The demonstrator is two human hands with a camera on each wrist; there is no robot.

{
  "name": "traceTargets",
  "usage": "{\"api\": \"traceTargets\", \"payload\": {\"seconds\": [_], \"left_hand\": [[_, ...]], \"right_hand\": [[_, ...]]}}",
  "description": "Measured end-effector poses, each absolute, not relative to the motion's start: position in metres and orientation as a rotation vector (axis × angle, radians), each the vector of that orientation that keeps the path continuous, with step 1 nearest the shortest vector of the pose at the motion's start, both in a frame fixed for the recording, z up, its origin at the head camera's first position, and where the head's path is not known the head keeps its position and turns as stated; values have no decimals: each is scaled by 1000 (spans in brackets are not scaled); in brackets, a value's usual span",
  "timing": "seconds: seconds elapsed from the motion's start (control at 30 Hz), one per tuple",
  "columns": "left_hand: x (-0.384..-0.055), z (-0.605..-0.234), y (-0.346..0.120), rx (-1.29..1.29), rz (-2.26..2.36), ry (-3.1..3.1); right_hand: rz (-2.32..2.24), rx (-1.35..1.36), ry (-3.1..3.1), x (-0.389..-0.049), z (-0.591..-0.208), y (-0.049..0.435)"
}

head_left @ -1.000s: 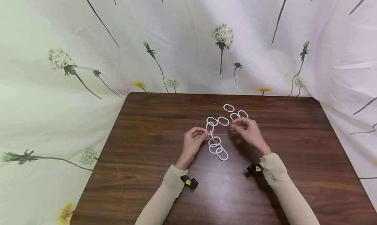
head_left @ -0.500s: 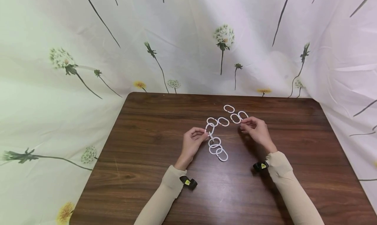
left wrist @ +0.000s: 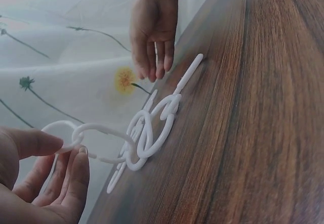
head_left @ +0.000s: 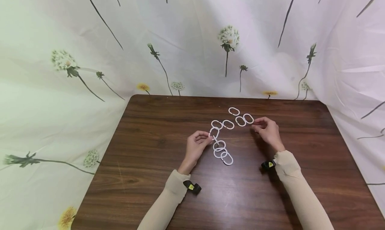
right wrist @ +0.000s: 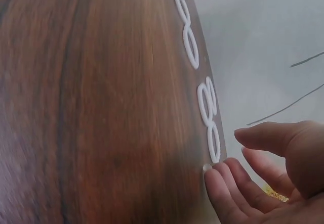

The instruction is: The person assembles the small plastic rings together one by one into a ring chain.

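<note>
My left hand (head_left: 195, 147) pinches an oval white plastic link between thumb and fingertips. In the left wrist view this held link (left wrist: 61, 122) is raised, hooked to another link. From it a short chain of interlocked links (head_left: 231, 157) runs down toward me onto the brown table. My right hand (head_left: 269, 131) holds nothing; the right wrist view shows its thumb spread away from the relaxed fingers (right wrist: 218, 186). These fingertips are right at the edge of a loose link (head_left: 247, 114), the rightmost one, which lies flat beside a second link (head_left: 236, 120).
Farther back lies a single link (head_left: 233, 108). Another loose link (head_left: 223, 122) lies between the chain's far end and the right-hand pair. Behind the wooden table (head_left: 150, 129) hangs a white cloth (head_left: 192, 39) printed with dandelions.
My right hand has moved rightward past the two right-hand links, uncovering them. The left hand and the chain have stayed nearly still.
</note>
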State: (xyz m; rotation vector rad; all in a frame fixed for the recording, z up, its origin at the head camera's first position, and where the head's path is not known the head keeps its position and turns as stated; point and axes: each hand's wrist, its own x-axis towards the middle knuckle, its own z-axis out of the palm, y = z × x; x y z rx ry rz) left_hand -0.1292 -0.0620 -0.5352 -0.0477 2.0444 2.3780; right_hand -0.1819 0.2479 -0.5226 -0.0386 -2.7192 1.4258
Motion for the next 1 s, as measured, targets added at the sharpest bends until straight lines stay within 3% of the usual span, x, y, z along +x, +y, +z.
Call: {"api": "traceTargets", "payload": {"seconds": [1.0], "left_hand": [[-131, -538, -61, -39, 2370, 2045]], "right_hand": [[1311, -95, -2761, -216, -536, 246]]}}
